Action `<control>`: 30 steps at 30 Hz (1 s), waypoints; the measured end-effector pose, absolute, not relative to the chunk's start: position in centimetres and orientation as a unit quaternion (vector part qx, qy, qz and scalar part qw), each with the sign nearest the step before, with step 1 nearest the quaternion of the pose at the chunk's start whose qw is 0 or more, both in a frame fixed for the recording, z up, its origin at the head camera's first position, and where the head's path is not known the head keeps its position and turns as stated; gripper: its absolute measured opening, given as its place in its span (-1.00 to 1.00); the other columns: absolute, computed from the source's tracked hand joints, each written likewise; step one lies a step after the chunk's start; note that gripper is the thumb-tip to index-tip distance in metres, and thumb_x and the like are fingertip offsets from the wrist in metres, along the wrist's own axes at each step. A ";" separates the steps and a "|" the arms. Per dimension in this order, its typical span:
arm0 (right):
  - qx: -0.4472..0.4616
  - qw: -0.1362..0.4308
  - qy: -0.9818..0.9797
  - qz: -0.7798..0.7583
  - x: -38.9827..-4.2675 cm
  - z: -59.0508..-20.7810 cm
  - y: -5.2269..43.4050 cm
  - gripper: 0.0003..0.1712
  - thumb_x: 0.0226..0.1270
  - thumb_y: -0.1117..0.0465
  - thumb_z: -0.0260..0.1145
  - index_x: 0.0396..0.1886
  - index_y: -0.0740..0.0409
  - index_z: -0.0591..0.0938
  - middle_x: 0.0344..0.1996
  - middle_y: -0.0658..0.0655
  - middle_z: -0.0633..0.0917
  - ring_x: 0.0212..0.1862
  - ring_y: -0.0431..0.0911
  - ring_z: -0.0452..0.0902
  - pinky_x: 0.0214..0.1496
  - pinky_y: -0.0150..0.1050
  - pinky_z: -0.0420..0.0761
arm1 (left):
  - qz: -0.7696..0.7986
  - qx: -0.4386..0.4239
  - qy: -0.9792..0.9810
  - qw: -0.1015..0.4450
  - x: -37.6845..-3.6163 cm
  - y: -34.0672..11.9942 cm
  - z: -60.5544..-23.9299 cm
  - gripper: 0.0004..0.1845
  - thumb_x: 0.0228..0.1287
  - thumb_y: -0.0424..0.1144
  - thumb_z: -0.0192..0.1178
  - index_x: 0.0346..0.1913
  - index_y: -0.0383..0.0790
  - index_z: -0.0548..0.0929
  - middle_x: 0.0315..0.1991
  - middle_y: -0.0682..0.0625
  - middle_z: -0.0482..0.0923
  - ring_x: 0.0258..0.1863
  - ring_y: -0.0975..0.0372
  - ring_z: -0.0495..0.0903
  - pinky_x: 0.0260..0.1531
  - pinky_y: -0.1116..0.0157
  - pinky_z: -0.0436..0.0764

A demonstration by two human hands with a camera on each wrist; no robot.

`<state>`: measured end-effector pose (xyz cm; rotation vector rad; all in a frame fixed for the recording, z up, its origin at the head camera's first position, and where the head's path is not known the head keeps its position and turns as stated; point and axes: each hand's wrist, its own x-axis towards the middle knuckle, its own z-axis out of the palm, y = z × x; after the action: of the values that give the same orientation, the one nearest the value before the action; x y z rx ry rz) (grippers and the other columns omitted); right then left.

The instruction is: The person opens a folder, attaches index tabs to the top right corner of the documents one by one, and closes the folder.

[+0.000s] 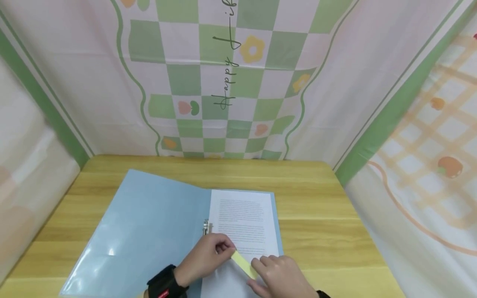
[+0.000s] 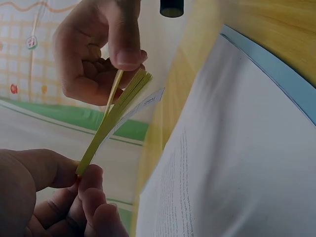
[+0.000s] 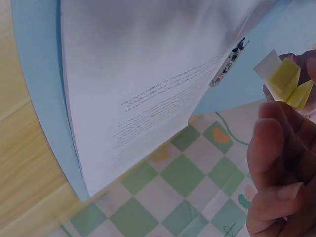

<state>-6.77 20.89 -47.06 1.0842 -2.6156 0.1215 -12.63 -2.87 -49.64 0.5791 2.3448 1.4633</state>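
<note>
Over the lower part of a printed page [image 1: 242, 225], both hands hold a thin pad of yellow sticky notes [image 1: 244, 265]. My left hand [image 1: 206, 256] pinches one end of the pad between thumb and fingers. At the other end, my right hand [image 1: 283, 275] has its thumb on a lifted yellow strip, pinched against the fingers. The left wrist view shows the pad [image 2: 111, 116] fanned there, with a whitish printed backing sheet [image 2: 143, 102] bent away below. In the right wrist view, the yellow notes [image 3: 284, 79] show partly beyond the right fingers.
An open light blue folder [image 1: 149, 223] lies on the wooden table [image 1: 313, 215], its cover spread to the left. A metal clip [image 1: 206, 226] sits by its spine, next to the stacked pages. Patterned curtains [image 1: 220, 82] surround the back and sides.
</note>
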 end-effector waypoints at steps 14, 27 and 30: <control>0.376 0.142 -0.914 0.051 -6.5 -46.9 20.9 -0.56 0.21 -0.15 0.51 -0.57 -0.10 0.47 -0.72 -0.24 0.31 -0.65 -0.43 0.01 -0.67 -0.54 0.02 | 0.505 0.201 0.824 0.159 -12.9 -2.9 -50.0 -0.93 0.37 -0.13 0.32 -0.30 0.11 0.76 -0.42 0.23 0.63 -0.41 0.33 0.59 -0.41 0.37 0.57; 0.396 0.197 -0.896 0.041 -6.8 -46.7 20.8 -0.71 0.10 0.06 0.51 -0.62 -0.07 0.55 -0.73 -0.20 0.39 -0.66 -0.41 0.07 -0.66 -0.56 0.03 | 0.512 0.195 0.820 0.167 -12.8 -2.9 -49.3 -0.94 0.36 -0.15 0.33 -0.29 0.07 0.76 -0.43 0.21 0.63 -0.41 0.31 0.59 -0.42 0.37 0.57; 0.405 0.211 -0.889 0.038 -6.9 -46.5 20.9 -0.76 0.23 0.08 0.42 -0.58 -0.03 0.60 -0.72 -0.18 0.44 -0.67 -0.40 0.12 -0.66 -0.56 0.06 | 0.513 0.192 0.821 0.161 -12.8 -3.0 -49.1 -0.94 0.36 -0.14 0.33 -0.29 0.07 0.76 -0.42 0.21 0.63 -0.40 0.31 0.59 -0.41 0.36 0.57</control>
<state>-6.90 20.86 -46.52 1.1268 -2.4704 0.1060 -12.75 -3.02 -49.11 0.5484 2.3428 1.4659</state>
